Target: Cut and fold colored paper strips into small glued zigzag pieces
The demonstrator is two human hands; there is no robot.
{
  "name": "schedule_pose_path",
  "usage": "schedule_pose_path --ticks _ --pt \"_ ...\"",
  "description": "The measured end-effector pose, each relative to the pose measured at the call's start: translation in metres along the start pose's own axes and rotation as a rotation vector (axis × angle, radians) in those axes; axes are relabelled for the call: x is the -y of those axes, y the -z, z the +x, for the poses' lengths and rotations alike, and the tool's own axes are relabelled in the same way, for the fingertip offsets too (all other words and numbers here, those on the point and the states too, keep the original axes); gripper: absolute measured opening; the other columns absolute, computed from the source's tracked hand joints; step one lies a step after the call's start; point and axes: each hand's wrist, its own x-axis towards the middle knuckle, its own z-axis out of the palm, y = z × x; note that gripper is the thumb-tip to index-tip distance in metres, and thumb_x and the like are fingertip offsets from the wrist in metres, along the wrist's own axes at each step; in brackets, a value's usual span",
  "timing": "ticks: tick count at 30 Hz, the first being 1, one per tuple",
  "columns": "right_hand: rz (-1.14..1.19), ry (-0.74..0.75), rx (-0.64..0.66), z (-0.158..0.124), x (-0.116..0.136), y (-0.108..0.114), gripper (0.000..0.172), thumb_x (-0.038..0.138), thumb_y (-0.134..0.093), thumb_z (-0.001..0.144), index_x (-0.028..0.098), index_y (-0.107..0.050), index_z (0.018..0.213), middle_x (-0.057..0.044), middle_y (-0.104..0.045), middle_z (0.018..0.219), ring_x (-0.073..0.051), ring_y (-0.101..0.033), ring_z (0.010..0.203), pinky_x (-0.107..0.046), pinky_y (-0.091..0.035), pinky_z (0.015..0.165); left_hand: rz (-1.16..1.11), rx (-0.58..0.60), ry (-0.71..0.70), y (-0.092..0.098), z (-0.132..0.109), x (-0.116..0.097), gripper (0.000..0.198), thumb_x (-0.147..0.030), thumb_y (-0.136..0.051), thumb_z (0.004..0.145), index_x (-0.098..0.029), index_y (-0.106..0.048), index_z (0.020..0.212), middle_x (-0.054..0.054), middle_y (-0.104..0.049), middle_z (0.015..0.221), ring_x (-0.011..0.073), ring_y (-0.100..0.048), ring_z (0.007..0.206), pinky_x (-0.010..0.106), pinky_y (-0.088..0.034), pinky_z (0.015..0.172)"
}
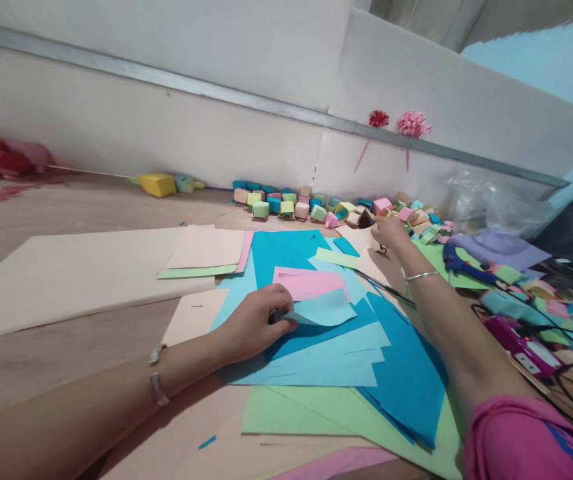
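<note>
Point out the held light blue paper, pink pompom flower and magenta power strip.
Held light blue paper (325,309), head view: sheet's middle.
Pink pompom flower (412,125), head view: petals.
Magenta power strip (519,343), head view: casing.

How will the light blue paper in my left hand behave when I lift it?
The light blue paper is probably floppy: it already curves out from your left hand. Its thin edge suggests it's very light. It might crease where pinched.
</note>
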Motion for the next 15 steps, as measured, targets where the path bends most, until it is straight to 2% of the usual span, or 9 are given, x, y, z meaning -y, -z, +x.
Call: schedule_pose_path --ticks 9,15 --pt "0.183 -0.031 0.055 0.013 0.000 0.001 0.031 0.033 -0.059 0.092 0.014 -0.059 0.116 -0.010 -0.060 0.119 -0.022 -0.060 0.105 -0.044 -0.050 0.090 0.000 0.002 -0.013 -0.001 0.000 0.002 0.008 -0.020 -0.063 0.075 -0.017 -0.056 0.072 0.002 -0.058 0.088 0.0159 -0.053 0.079 0.026 -0.040 0.067" --pt "0.540 -0.098 0.062 0.008 -0.004 -0.001 0.030 0.032 -0.059 0.092 0.015 -0.059 0.116 -0.009 -0.060 0.118 -0.021 -0.061 0.101 -0.042 -0.052 0.086 -0.004 -0.004 -0.008 -0.002 0.000 0.002 0.007 -0.020 -0.062 0.075 -0.017 -0.057 0.072 0.003 -0.058 0.088 0.0161 -0.052 0.078 0.026 -0.040 0.066"
